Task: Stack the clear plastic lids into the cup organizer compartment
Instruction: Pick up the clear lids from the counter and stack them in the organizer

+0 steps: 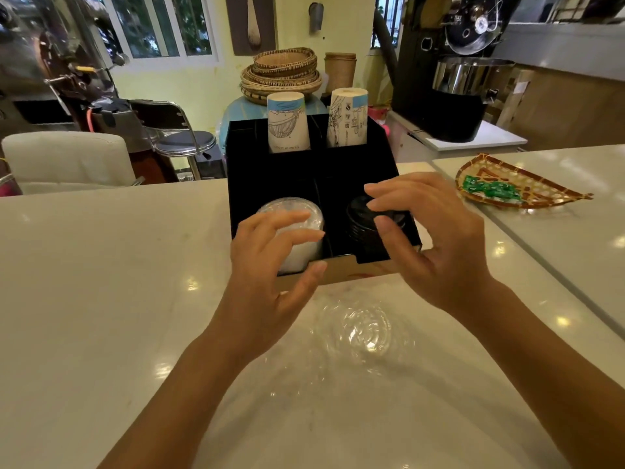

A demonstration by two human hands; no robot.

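Note:
A black cup organizer (270, 177) stands on the white counter. Its front left compartment holds a stack of clear plastic lids (297, 214); the front right one holds a stack of black lids (362, 214). More clear lids (365, 330) lie blurred on the counter in front of the organizer, between my forearms. My left hand (270, 265) hovers in front of the clear stack with fingers apart and nothing in it. My right hand (436, 238) is spread over the black lids, thumb and fingers apart, also holding nothing.
Two stacks of printed paper cups (287, 123) (348, 118) stand upside down in the organizer's back compartments. A woven tray (521, 184) with green packets lies on the counter at the right. Chairs and stacked baskets (280, 72) are behind the counter.

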